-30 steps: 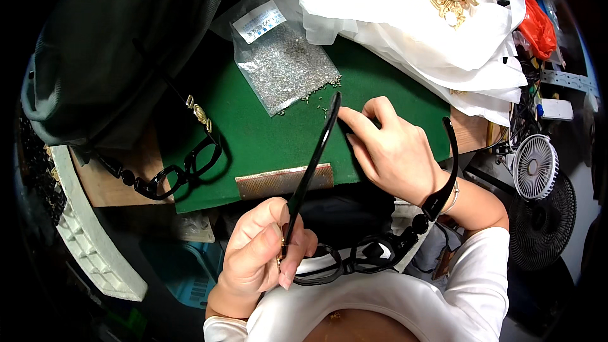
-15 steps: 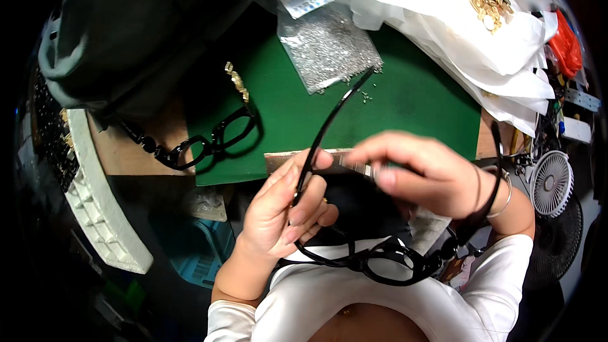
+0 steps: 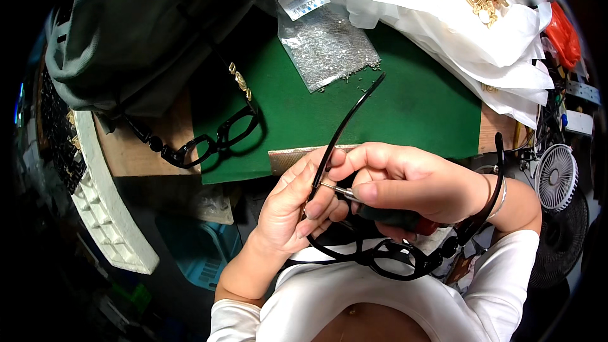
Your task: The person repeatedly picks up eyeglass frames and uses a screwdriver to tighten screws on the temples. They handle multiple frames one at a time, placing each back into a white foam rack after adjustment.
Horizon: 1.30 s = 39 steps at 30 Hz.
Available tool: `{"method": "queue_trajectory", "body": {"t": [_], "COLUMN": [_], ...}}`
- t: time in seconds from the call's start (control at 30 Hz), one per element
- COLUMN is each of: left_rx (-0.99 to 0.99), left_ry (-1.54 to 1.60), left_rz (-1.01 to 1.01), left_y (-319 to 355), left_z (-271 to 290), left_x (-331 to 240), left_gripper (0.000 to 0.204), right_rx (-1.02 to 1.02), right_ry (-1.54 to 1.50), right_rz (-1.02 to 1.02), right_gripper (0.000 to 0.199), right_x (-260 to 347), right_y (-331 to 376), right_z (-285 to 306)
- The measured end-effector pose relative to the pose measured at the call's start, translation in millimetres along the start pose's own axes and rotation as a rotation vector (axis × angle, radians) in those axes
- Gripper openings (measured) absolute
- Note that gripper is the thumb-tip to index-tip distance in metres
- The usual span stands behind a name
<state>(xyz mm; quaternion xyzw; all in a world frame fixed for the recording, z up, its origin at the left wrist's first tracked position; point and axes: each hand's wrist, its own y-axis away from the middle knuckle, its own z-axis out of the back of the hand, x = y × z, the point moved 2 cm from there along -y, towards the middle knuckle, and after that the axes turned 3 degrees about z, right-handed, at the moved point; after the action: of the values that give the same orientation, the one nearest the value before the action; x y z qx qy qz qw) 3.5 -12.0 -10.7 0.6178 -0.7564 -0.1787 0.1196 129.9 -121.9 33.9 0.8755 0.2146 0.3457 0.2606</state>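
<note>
Black spectacle frames (image 3: 386,256) are being held just above the lap, in front of the green worktop (image 3: 411,111). One temple arm is being pinched in the closed grip of the left hand (image 3: 288,206), while a small screwdriver (image 3: 380,210) is being clasped by the right hand (image 3: 411,180), its tip being pressed at the hinge. The screw seems partly driven; tightening is judged unfinished. A second pair of black frames (image 3: 218,139) is lying on the mat.

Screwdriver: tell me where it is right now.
In the head view, the screwdriver is just right of centre, gripped in the right hand, its tip against the black glasses held by the left hand.
</note>
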Motion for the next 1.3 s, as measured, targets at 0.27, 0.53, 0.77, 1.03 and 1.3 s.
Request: {"method": "queue_trajectory", "body": {"t": [0.27, 0.53, 0.77, 1.03, 1.3], "left_rx": [-0.119, -0.166, -0.083, 0.207, 0.235], "left_ry": [-0.055, -0.112, -0.261, -0.294, -0.106], "left_rz": [0.008, 0.044, -0.117, -0.319, -0.141], "left_y": [-1.4, 0.3, 6.1, 7.6, -0.2], "left_z": [-0.7, -3.3, -16.0, -5.7, -4.5], "left_x": [4.7, 6.6, -1.5, 2.6, -4.0], "left_gripper": [0.035, 0.038, 0.036, 0.046, 0.038], "right_rx": [-0.045, -0.031, -0.748, -0.886, -0.959], "right_ry": [-0.092, 0.137, 1.37, 1.595, 1.599], "right_rz": [0.138, 0.119, 0.666, 0.656, 0.617], "right_gripper": [0.034, 0.03, 0.022, 0.023, 0.028], "right_x": [-10.0, -9.4, -5.2, -13.0, -14.6], "right_y": [-4.4, -0.8, 7.7, -6.5, -7.0], "right_z": [-1.6, 10.5, 44.2, 46.6, 42.9]}}
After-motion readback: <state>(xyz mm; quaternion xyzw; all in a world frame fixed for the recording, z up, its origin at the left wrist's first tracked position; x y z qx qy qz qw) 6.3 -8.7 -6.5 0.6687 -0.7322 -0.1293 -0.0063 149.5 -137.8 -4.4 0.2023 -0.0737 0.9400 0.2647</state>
